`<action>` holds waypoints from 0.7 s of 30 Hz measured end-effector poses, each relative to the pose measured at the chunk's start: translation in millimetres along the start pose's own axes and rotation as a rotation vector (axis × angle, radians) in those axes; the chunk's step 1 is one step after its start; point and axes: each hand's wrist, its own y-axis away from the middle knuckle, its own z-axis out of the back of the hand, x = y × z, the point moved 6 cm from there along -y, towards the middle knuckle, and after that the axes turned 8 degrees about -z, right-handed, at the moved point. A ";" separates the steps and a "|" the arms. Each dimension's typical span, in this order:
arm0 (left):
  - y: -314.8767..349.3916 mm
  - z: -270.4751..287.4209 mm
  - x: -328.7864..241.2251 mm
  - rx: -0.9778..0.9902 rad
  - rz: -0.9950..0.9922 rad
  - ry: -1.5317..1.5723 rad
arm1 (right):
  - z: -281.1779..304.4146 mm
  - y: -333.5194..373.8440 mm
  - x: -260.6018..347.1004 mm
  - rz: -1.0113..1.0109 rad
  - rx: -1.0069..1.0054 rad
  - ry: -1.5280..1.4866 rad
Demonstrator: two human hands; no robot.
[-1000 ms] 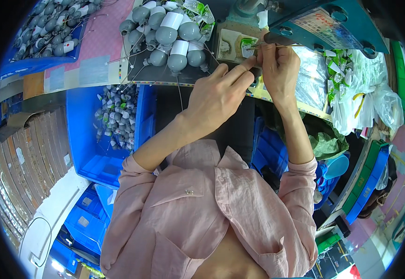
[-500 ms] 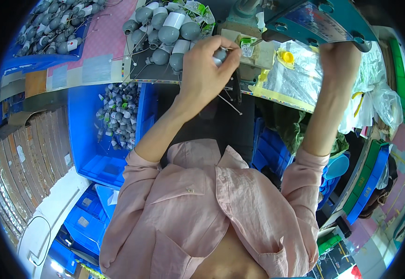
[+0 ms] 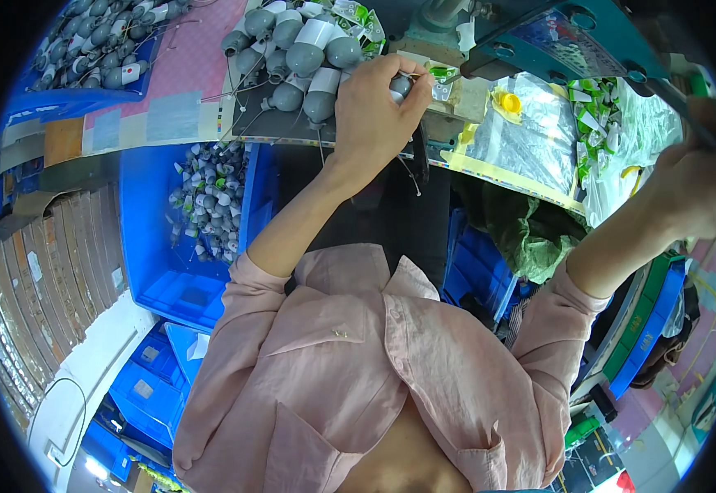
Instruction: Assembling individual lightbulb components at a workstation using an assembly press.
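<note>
Between the thumb and index finger of the left hand (image 3: 370, 115): one grey-and-white bulb (image 3: 401, 84), pinched, mostly covered by the fingers. Its long axis and pointing direction cannot be read. Thin wires (image 3: 411, 177) hang below these fingers.

Just right of the left fingertips: pale fixture block (image 3: 469, 100), bearing a small green-and-white piece (image 3: 440, 72). Above and right of them, the teal press (image 3: 530, 49) overhangs the block and limits room there. Its front carries a printed plate (image 3: 567, 39); lettering too small and slanted to read.

Right hand (image 3: 699, 172): well right of the left, at the end of a dark lever (image 3: 686, 107). Blurred; cannot tell whether its fingers close round it.

Left of the left fingers, close by: bulb pile (image 3: 305, 57), wires trailing. Between the two hands: clear plastic sheet (image 3: 530, 144), yellow round part (image 3: 507, 102), more green-and-white pieces (image 3: 592, 127). Below left of the left fingers: blue bin (image 3: 181, 287) containing bulbs.
</note>
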 end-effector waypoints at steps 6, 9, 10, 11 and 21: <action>-1.7 -0.8 -3.5 -0.003 -0.064 -0.066 | -18.3 76.5 41.8 0.604 0.107 0.590; -3.2 -0.9 -9.6 0.014 -0.120 -0.144 | -45.4 93.9 53.2 0.778 0.103 0.546; -4.2 -3.3 -11.7 0.026 -0.137 -0.164 | -45.8 98.6 51.7 0.783 0.121 0.622; -4.7 -5.9 -12.2 0.031 -0.140 -0.157 | -46.8 101.2 49.7 0.769 0.117 0.646; -0.3 -1.6 -15.3 -0.024 -0.193 -0.219 | -38.4 113.9 31.0 0.782 0.285 0.687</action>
